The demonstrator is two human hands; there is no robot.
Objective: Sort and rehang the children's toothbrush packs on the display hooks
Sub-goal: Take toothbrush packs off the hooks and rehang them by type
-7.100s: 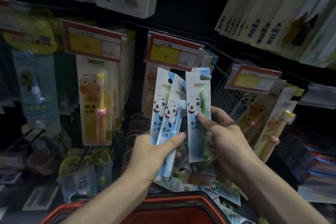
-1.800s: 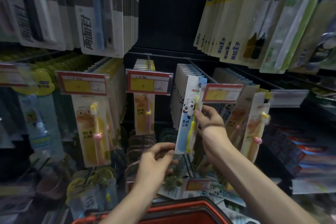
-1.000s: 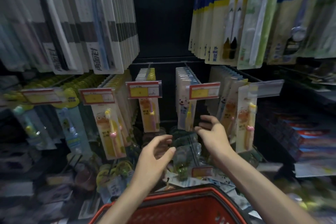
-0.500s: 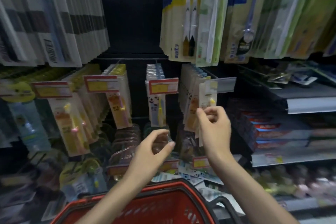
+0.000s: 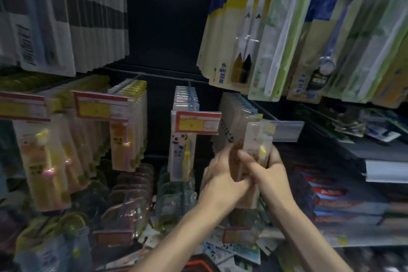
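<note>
Left hand [image 5: 220, 175] now joins right hand [image 5: 268, 174], both gripping the orange pack [image 5: 254, 137] (panda packs [image 5: 235, 112] behind it); I reckon it's misfiled.

Four rows of packs hang side by side. I note the orange pack [image 5: 257, 139] at the front of the rightmost row: upright, clear blister, yellow brush head, its lower half gripped by the left hand [image 5: 220, 181] and right hand [image 5: 265, 174]. One row left, the panda packs [image 5: 182, 157] hang straight on a wire hook [image 5: 189, 83], a yellow brush in the front one. Further left, the yellow packs [image 5: 127, 139] carry pink-trimmed brushes. Loose packs [image 5: 229, 249] lie flat in a heap at the display's bottom edge.
</note>
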